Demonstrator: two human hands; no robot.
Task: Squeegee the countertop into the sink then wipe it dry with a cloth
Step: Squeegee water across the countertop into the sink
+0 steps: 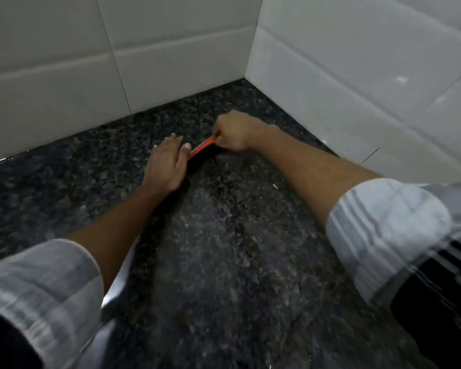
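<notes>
A small red squeegee [203, 148] with a dark blade lies low on the dark speckled granite countertop [224, 249], near the back corner. My right hand [236, 131] is closed around its right end. My left hand [167, 163] rests flat with fingers extended, its fingertips touching the squeegee's left end. The blade's contact with the stone is partly hidden by both hands. A shiny metal edge [120, 282], possibly the sink rim, shows under my left forearm. No cloth is in view.
White tiled walls meet in a corner behind the hands: the back wall [91, 62] and the right wall [357, 75]. Small wet glints dot the counter [275, 186]. My rolled-up striped sleeves fill the lower corners.
</notes>
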